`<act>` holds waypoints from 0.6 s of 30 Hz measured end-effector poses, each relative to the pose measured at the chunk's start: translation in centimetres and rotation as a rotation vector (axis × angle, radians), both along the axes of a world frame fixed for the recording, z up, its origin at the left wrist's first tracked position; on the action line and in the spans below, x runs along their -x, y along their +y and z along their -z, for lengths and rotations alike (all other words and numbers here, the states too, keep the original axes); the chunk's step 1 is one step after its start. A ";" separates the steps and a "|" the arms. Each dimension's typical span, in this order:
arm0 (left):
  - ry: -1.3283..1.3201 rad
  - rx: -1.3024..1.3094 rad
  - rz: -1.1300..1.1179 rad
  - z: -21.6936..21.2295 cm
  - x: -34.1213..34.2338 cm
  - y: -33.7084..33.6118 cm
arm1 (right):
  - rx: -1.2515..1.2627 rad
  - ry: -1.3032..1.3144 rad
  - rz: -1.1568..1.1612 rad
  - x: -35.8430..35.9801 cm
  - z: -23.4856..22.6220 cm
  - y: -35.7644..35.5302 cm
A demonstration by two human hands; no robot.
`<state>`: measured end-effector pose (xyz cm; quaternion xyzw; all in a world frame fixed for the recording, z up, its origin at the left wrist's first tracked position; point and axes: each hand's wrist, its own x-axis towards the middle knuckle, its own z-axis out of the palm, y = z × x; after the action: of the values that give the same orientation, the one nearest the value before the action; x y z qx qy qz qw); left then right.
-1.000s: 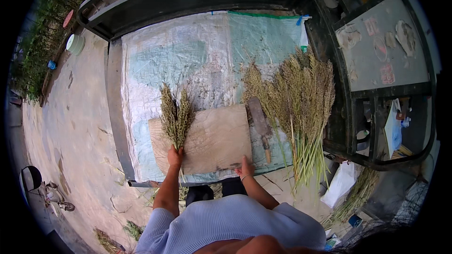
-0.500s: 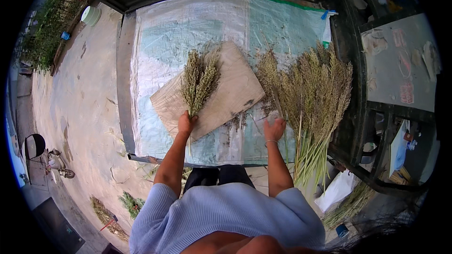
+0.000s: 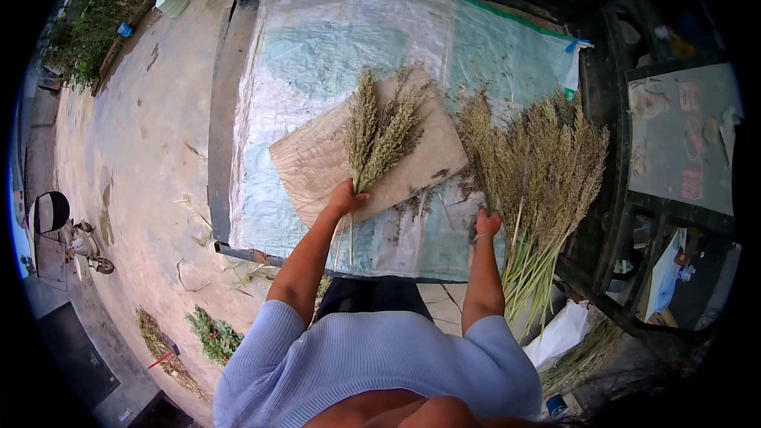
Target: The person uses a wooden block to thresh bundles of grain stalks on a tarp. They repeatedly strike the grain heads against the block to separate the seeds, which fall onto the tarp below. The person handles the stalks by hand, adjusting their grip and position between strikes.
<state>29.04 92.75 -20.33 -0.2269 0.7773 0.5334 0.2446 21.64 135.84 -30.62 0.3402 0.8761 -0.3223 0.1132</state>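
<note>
The wide sheet (image 3: 333, 51) under everything could ruck up and pull the rest askew if I lean on it. On my right lies the big pile of stalks (image 3: 551, 158); its tangled heads could break if my right hand (image 3: 487, 223) drags against them. Those fingers are curled at its edge, around what I cannot tell. The wooden board (image 3: 321, 158) sits slanted on the sheet and might skid if pushed. Over it is the small bunch (image 3: 387, 143), gripped in my left hand (image 3: 346, 198); loosened fingers could let it splay.
</note>
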 end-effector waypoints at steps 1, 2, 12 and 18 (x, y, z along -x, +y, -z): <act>-0.009 -0.115 -0.073 -0.2 -1.1 -0.5 | 0.395 0.001 0.135 -0.3 -1.5 -1.9; 0.013 -0.145 -0.116 -0.2 -1.7 -0.7 | 0.490 0.073 0.147 -0.7 -3.3 -3.2; 0.194 0.597 0.177 -2.4 1.3 1.4 | 1.125 0.419 -0.378 -0.4 -24.6 -19.3; 0.007 0.575 0.240 -3.5 3.2 0.7 | 0.195 0.519 -1.212 2.3 -17.5 -24.7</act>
<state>25.85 93.46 -16.85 -0.1916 0.9184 0.2595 0.2290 19.39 111.18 -13.11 -0.3130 0.8780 -0.3508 0.0900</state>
